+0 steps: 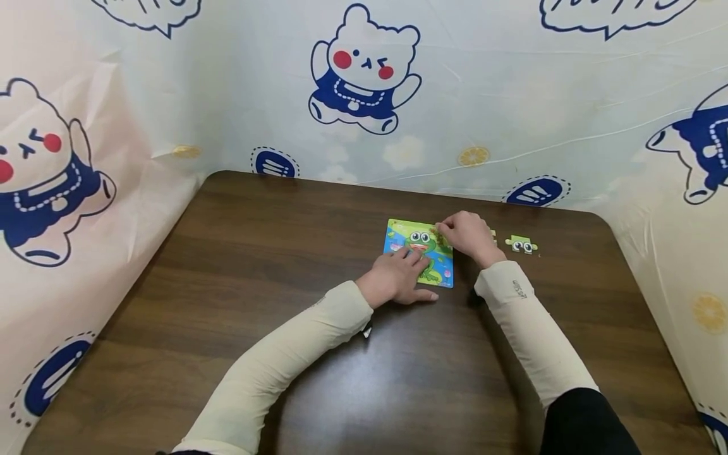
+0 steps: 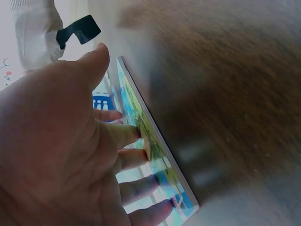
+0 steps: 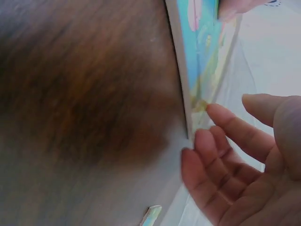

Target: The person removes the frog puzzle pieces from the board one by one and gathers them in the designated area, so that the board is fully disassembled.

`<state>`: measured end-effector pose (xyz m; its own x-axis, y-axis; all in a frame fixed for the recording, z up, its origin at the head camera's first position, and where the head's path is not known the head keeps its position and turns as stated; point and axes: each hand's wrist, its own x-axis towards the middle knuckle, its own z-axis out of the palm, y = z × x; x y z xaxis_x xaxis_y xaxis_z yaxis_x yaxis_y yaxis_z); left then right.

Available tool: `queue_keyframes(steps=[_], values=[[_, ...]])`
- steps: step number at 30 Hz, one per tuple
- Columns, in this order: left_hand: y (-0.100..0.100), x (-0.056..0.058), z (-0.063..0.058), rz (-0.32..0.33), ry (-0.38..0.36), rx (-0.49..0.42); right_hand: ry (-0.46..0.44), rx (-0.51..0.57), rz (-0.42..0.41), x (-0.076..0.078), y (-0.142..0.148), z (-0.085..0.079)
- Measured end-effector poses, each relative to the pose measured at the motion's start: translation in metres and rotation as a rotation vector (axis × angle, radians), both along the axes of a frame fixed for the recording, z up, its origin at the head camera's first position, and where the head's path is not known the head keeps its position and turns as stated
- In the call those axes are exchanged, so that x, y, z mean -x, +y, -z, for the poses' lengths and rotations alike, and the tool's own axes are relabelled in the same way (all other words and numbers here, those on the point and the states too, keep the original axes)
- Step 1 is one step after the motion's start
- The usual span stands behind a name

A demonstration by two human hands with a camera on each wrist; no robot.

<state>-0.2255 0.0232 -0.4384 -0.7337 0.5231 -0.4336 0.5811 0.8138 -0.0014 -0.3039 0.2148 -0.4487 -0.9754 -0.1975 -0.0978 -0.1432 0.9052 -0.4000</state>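
I am watching two hands working on a frog puzzle [image 1: 422, 251] that is lying flat on the brown wooden table [image 1: 256, 265], a little past the middle, toward the far edge.

The left hand [image 1: 397, 278] is lying on the near side of the puzzle. Its fingers [image 2: 129, 134] are spread out and pressing flat on the picture, so the board is not sliding. The right hand [image 1: 467, 234] is sitting at the top right corner of the puzzle. Its fingers [image 3: 221, 141] are bent and touching the board's edge there. I cannot tell if it is pinching a little piece or just pushing one in.

To do this part well, I think the left hand should be pressing down steady while the right hand is lining up the bumps and holes, then pushing gently and straight down. Pushing hard from the side could be popping other pieces loose.

A loose green piece with eyes [image 1: 521, 244] is lying on the table just to the right of the right hand. Another small piece [image 1: 493, 237] is peeking out beside that wrist. A cloth with cartoon bears [image 1: 364, 69] is hanging all around the table. Nothing is blocking the puzzle, but the right hand is hiding the corner from me.
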Motion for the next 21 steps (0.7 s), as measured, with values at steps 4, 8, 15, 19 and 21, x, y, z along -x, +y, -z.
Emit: queue_keyframes(steps=[4,8,15,19,21], values=[[0.0028,-0.0009,-0.0014,-0.010,0.010,0.003,-0.003,-0.017,-0.021,0.0059,-0.0020,0.0000],[0.0043,-0.0006,-0.0024,-0.018,0.000,0.005,-0.006,-0.017,-0.008,0.0084,-0.0012,-0.0006],[0.0044,0.0003,-0.0046,-0.026,-0.022,-0.011,0.004,0.018,-0.004,0.0067,0.0029,-0.0011],[0.0042,0.0003,-0.0043,-0.028,-0.027,-0.011,-0.026,0.058,0.020,0.0051,0.0045,0.0019],[0.0043,0.0003,-0.0040,-0.027,-0.027,-0.008,-0.043,0.086,0.029,0.0051,0.0050,0.0038]])
